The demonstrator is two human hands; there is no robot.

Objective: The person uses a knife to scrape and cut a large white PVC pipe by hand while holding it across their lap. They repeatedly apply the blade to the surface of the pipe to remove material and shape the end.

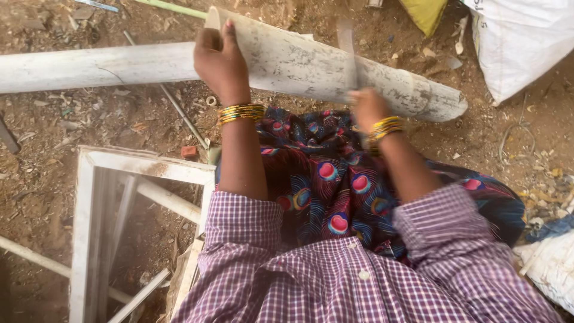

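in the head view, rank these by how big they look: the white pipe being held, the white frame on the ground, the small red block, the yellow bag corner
1. white pipe and white frame: alike, unsure
2. yellow bag corner, cut off by the picture's edge
3. small red block

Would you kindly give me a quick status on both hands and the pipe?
Left hand gripping white pipe at its upper end. Right hand blurred, holding blade against pipe. Second pipe behind.

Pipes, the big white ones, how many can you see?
2. One pipe lies across the lap, held by the left hand; the right hand is blurred. Another pipe lies behind, left.
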